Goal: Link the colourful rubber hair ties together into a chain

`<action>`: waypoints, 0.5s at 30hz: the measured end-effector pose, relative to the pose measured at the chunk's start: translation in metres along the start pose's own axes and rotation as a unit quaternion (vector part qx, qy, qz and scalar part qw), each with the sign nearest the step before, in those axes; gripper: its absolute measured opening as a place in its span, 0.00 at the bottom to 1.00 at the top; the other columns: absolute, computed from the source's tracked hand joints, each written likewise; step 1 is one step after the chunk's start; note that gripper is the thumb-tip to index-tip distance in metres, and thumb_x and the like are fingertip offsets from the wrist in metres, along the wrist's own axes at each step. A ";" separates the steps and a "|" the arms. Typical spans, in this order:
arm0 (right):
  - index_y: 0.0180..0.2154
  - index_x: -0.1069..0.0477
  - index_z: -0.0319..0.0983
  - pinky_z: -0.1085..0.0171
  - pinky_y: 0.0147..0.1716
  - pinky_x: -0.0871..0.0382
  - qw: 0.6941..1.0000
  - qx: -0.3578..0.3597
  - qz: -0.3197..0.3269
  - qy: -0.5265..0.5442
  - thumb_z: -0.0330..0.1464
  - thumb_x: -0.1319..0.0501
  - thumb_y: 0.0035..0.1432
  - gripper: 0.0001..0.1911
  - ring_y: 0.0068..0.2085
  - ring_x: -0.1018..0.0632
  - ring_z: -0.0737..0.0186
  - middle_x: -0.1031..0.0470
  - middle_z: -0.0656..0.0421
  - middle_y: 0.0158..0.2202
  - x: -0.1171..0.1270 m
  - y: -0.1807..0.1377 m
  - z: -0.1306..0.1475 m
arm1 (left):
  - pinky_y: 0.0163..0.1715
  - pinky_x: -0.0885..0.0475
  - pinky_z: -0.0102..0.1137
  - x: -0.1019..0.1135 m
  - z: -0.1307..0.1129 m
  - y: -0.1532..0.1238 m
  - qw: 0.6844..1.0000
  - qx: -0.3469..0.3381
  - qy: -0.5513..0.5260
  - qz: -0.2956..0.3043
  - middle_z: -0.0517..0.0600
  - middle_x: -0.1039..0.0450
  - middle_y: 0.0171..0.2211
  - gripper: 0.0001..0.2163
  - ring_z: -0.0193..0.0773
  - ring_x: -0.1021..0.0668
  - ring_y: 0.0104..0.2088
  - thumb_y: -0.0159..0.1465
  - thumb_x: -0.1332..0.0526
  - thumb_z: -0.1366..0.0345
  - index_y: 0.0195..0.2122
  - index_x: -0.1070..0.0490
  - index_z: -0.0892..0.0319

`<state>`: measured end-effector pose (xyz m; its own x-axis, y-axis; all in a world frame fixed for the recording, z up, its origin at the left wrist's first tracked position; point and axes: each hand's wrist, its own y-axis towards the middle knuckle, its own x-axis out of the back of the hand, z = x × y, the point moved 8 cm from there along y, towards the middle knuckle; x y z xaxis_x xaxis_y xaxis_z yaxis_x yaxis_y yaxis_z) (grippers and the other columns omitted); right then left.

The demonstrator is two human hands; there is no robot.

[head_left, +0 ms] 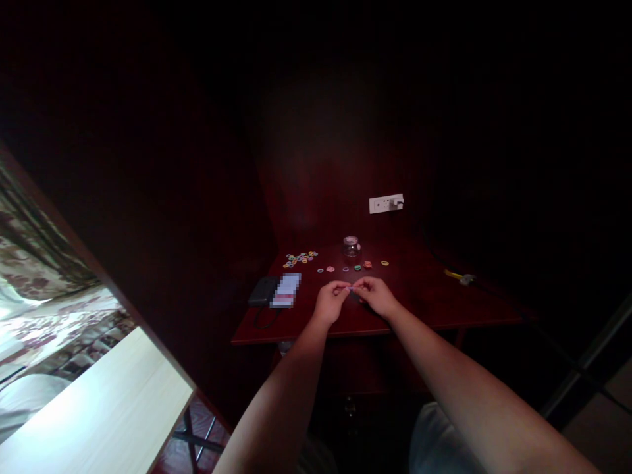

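Observation:
Over the front middle of the table, my left hand [331, 303] and my right hand [376, 296] meet fingertip to fingertip. Both pinch a small purple-blue hair tie [351, 288], mostly covered by the fingers. Just beyond them a row of small coloured hair ties lies spread out: blue, a pink cluster [330, 268], purple, a green cluster [358, 268], a red cluster [368, 264] and a yellow one [385, 263]. Farther left is a loose heap of mixed hair ties [301, 259]. Behind the row stands a clear jar [351, 248].
On the left of the dark red table [419, 303] lie a phone [286, 290] with a blurred screen and a black box-shaped device [263, 291] with a cable. A yellow-ended cable [459, 276] lies at right. A wall socket [386, 203] holds a plug.

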<state>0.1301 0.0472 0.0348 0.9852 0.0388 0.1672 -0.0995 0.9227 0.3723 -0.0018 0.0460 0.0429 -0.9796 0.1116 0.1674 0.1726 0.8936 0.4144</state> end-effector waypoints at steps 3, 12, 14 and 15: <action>0.28 0.31 0.35 0.71 0.18 0.42 1.000 0.000 -0.005 0.002 0.39 0.39 0.47 0.12 0.18 0.34 0.71 0.33 0.63 0.18 0.001 -0.001 0.002 | 0.33 0.31 0.29 0.000 0.002 0.001 1.000 0.000 -0.006 -0.004 0.54 0.25 0.32 0.10 0.35 0.25 0.31 0.54 0.40 0.63 0.35 0.27 0.63; 0.29 0.31 0.36 0.71 0.18 0.43 1.000 -0.015 -0.018 0.020 0.36 0.40 0.47 0.09 0.18 0.34 0.71 0.33 0.64 0.18 0.004 0.000 -0.003 | 0.27 0.33 0.27 0.001 0.005 0.002 0.999 0.027 -0.036 -0.017 0.52 0.27 0.28 0.11 0.33 0.27 0.28 0.53 0.39 0.62 0.35 0.27 0.63; 0.28 0.31 0.36 0.70 0.18 0.43 1.000 -0.014 -0.016 0.022 0.36 0.40 0.46 0.09 0.18 0.34 0.71 0.33 0.64 0.18 0.004 0.000 -0.003 | 0.26 0.33 0.26 0.001 0.005 0.002 0.999 0.030 -0.041 -0.018 0.52 0.27 0.28 0.11 0.33 0.27 0.27 0.53 0.39 0.62 0.35 0.27 0.63; 0.28 0.32 0.36 0.70 0.18 0.43 1.000 -0.015 -0.015 0.023 0.36 0.40 0.46 0.09 0.18 0.34 0.71 0.34 0.64 0.17 0.003 0.000 -0.003 | 0.26 0.33 0.26 0.000 0.005 0.001 0.999 0.031 -0.041 -0.018 0.52 0.27 0.28 0.11 0.33 0.28 0.27 0.53 0.39 0.62 0.35 0.27 0.63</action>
<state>0.1339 0.0486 0.0326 0.9931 0.0291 0.1134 -0.0673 0.9345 0.3495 -0.0025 0.0494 0.0394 -0.9905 0.1127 0.0787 0.1337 0.9223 0.3625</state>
